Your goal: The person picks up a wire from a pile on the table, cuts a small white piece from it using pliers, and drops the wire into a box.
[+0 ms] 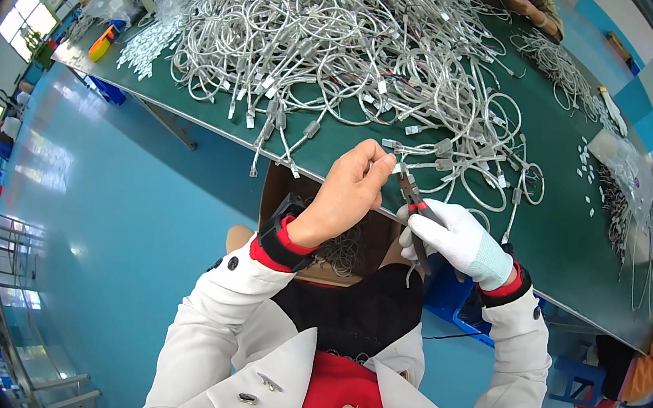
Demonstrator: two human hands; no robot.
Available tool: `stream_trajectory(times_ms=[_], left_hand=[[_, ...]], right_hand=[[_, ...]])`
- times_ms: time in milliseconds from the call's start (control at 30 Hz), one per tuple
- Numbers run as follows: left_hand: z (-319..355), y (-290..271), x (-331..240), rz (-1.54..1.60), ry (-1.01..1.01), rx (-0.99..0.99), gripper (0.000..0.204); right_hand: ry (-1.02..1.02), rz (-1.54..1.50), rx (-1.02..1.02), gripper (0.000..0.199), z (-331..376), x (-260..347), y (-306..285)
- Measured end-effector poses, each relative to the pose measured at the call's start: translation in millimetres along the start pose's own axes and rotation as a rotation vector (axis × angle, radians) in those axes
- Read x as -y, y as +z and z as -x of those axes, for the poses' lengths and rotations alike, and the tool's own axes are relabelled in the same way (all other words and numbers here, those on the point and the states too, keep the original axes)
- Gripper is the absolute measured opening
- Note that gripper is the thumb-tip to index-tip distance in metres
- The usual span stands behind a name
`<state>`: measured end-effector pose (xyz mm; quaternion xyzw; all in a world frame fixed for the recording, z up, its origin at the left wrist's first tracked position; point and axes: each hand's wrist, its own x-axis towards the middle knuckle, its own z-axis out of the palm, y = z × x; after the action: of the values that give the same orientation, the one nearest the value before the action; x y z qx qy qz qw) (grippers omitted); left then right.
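My bare left hand (346,192) is at the table's near edge, thumb and forefinger pinched on the end of a grey cable, which the fingers partly hide. My right hand (456,236), in a white glove, is closed round pliers (410,188) with dark jaws and a bit of red on the handles. The tips of the pliers meet the cable end right beside my left fingertips. Just beyond both hands lie more cables (443,154) with grey cylindrical lumps and small white connectors. Whether the jaws are fully closed is too small to tell.
A big tangled heap of grey cables (304,48) covers much of the green table (566,223). Small white pieces (151,47) and a yellow-orange tool (103,43) lie far left. Below the edge stand a cardboard box (272,198) and a blue bin (445,294). Another person's hands (522,5) work at the far side.
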<state>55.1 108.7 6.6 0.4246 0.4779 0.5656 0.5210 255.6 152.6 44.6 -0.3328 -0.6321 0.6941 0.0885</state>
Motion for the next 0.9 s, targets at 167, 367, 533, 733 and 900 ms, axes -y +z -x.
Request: stream_trajectory(times_ms=[167,367,533,733,900], left_hand=[[0.1,-1.2,-0.7,-0.029,0.002,0.008,0.022],[-0.7,-2.2,0.7,-0.014,-0.014,0.023,0.022],[-1.2,-3.7,1.3,0.001,-0.027,0.03,0.021],[-1.6,-4.9,4.3,-0.026,-0.017,0.035,0.021],[-2.7,-3.5,5.2,-0.016,-0.022,0.022,0.021]], right_hand=[[-0.014,0.024,0.013,0.028,-0.6,-0.9,-0.6],[-0.008,0.039,-0.016,0.028,-1.2,-1.8,0.8],[0.02,0.084,-0.046,0.028,-1.1,-0.4,2.8],[0.039,0.119,-0.061,0.028,-2.0,1.2,6.7],[0.008,0.207,-0.104,0.026,-3.5,-2.8,12.5]])
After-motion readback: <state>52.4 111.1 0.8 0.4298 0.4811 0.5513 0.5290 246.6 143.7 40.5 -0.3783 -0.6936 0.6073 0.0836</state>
